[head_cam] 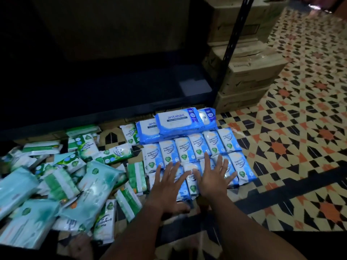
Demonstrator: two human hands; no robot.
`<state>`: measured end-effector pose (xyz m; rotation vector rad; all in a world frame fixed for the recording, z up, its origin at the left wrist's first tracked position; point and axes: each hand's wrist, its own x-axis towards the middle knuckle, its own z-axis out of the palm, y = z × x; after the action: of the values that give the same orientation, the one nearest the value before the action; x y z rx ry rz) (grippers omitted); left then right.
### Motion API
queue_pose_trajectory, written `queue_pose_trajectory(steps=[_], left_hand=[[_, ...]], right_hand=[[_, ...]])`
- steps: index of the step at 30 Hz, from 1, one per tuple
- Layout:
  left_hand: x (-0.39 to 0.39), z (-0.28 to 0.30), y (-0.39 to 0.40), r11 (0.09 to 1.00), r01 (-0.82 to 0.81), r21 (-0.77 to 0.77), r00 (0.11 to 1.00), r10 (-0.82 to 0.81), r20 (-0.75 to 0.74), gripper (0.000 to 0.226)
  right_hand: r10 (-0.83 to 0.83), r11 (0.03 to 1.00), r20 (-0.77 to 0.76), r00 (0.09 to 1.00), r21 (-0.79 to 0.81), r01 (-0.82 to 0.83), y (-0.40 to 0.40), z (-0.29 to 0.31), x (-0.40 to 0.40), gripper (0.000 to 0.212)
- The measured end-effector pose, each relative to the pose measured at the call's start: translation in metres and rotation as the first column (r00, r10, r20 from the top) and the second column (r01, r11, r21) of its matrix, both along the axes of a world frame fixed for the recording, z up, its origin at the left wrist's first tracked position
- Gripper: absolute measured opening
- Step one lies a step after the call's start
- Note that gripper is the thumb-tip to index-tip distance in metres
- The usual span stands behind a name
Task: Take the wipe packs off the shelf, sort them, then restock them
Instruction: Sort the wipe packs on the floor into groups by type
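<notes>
Small blue-and-white wipe packs lie in neat rows on the tiled floor. Behind them sit large blue Antabax packs, partly stacked. My left hand and my right hand lie flat with fingers spread on the nearest row of blue packs. To the left spreads a loose heap of green-and-white packs and larger pale teal packs. The dark bottom shelf stands behind, with no packs visible on it.
A black perforated shelf post rises at the right of the shelf. Cardboard boxes are stacked behind it. Patterned floor tiles stretch to the right. A bare foot shows at the bottom left.
</notes>
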<state>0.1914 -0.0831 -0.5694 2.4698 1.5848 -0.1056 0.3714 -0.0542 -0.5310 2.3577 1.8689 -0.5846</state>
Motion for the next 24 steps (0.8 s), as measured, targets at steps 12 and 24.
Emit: queue_pose_trajectory(steps=[12, 24], left_hand=[[-0.151, 0.063, -0.043, 0.82, -0.57, 0.048, 0.82, 0.571, -0.04, 0.082], [-0.261, 0.059, -0.03, 0.51, -0.86, -0.005, 0.51, 0.86, -0.016, 0.071]], right_hand=[[0.463, 0.885, -0.031, 0.886, 0.062, -0.461, 0.003, 0.049, -0.136, 0.047], [0.645, 0.761, -0.027, 0.764, 0.107, -0.64, 0.038, 0.027, -0.225, 0.047]])
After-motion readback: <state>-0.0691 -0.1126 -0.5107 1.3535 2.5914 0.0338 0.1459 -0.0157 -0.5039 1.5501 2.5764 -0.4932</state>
